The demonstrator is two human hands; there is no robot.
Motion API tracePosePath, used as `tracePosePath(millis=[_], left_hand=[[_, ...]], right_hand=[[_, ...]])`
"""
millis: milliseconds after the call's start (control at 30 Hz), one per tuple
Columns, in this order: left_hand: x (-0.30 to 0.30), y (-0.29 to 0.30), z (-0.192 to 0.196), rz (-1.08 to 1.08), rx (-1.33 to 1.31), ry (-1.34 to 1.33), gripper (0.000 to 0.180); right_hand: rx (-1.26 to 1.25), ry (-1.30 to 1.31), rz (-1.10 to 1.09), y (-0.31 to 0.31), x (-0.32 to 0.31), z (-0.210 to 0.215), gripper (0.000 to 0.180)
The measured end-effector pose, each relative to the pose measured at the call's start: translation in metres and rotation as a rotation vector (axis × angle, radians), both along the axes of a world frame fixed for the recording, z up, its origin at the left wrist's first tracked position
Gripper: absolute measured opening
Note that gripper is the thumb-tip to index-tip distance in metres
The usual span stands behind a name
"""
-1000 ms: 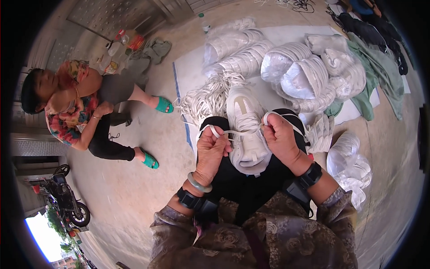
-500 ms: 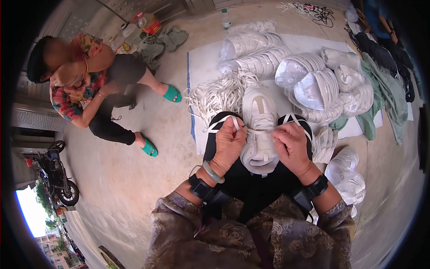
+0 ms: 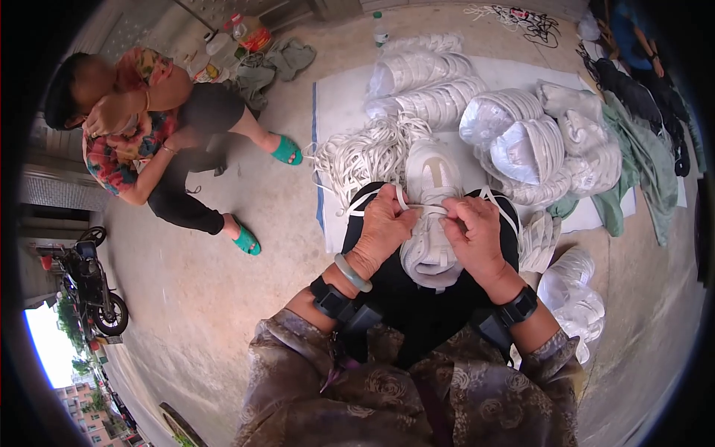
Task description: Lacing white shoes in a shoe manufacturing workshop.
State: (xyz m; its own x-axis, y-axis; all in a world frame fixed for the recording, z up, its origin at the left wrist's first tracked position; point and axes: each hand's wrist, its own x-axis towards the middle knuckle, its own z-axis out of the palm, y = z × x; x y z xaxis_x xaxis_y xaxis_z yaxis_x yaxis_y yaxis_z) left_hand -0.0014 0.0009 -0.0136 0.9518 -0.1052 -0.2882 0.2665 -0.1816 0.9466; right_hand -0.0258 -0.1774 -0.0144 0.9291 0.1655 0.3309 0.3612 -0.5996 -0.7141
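- At our far left we see a seated person [image 3: 138,134] in a flowered top, well apart from our work.
- Beyond our left knee we have a heap of pale laces [image 3: 365,164] on a white sheet [image 3: 322,195].
- Our left hand [image 3: 382,229] pinches a white lace [image 3: 427,209], a small loop standing at its fingertips.
- Between our dark-clad knees we have the shoe [image 3: 430,242], sole down, toe pointing away and opening toward us.
- Our right hand [image 3: 478,235] is bunched narrow, thumb and finger closed on the lace above the shoe. A second ago our hands stood wider apart; now they have drawn inward, so the stretch between them is shorter and lies close over the lacing.
- Farther right we see plastic-wrapped white bundles [image 3: 525,145].
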Motion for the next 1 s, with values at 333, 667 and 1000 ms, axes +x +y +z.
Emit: tracePosePath(millis=[333, 667, 1000], left_hand=[[-0.030, -0.004, 0.015, -0.282, 0.609, -0.522, 0.056], [-0.027, 0.008, -0.004, -0.123, 0.164, -0.145, 0.034], [-0.029, 0.006, -0.001, -0.125, 0.312, -0.309, 0.042]], right_hand=[[-0.186, -0.144, 0.025, 0.011, -0.001, 0.010, 0.012], [-0.284, -0.024, -0.039, 0.031, 0.003, 0.001, 0.012], [-0.206, -0.040, -0.060, 0.032, 0.000, -0.006, 0.010]])
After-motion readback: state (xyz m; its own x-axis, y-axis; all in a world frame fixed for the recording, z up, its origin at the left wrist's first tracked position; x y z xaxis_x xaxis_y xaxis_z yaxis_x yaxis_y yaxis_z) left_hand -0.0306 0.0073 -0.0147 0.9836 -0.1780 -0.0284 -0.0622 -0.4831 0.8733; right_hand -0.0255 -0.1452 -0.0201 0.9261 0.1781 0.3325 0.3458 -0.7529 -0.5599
